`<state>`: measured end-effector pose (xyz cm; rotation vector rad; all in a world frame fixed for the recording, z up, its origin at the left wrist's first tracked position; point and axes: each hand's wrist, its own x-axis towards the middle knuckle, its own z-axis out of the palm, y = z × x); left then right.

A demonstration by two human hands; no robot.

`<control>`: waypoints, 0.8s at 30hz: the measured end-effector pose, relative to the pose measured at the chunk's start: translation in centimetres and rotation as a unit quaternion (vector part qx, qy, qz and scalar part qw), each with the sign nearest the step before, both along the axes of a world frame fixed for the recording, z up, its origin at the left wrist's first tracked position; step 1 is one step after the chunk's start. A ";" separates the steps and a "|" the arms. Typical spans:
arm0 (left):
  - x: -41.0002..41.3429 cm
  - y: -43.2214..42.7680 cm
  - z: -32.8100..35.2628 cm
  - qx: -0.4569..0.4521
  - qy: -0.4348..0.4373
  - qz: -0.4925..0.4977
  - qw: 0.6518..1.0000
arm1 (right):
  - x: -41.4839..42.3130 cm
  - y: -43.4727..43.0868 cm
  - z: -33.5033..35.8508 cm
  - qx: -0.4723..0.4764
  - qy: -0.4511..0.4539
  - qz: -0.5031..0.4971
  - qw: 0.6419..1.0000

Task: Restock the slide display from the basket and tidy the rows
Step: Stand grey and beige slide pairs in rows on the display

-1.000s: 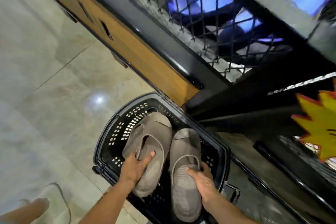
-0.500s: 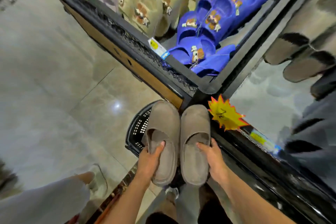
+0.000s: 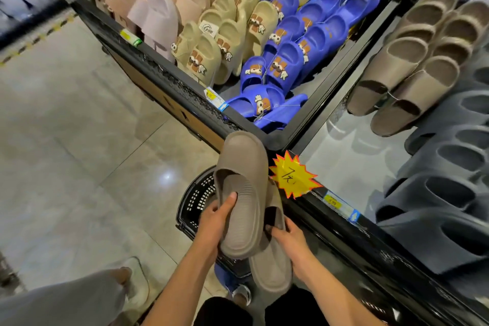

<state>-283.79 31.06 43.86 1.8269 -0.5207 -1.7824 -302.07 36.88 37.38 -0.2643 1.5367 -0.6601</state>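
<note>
Two slides [image 3: 242,193], left grip [image 3: 214,225] upper, right grip [image 3: 291,243] lower

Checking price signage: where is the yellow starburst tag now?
Head view, right of centre: the starburst tag sits on the black display rim, just right of the taupe slide the left hand holds.

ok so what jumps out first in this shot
Front and centre, the left hand grips a taupe slide overlapping a second slide held by the right hand, above the black basket. Right of them a yellow starburst price tag juts out, and blue slides stand in rows further back.
</note>
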 end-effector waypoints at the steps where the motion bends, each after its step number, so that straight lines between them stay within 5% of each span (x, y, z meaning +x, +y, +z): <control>1: -0.3 -0.2 0.3 -0.002 0.015 -0.008 1.000 | 0.1 -0.1 0.0 -0.001 -0.006 0.000 1.000; 9: -0.9 2.0 -0.2 0.054 0.172 0.023 0.983 | -0.3 -1.1 0.7 -0.006 -0.052 0.058 0.997; 15: -0.9 1.8 -0.7 0.035 0.145 0.037 0.988 | -0.2 -1.6 0.4 -0.036 -0.103 0.080 0.991; 19: -0.3 1.0 -1.2 0.029 0.161 0.046 0.986 | -1.5 -3.1 1.7 -0.100 -0.230 0.015 0.968; 24: 0.4 0.5 -1.6 0.043 0.179 0.039 0.982 | -1.8 -6.9 4.8 -0.131 -0.126 0.031 0.983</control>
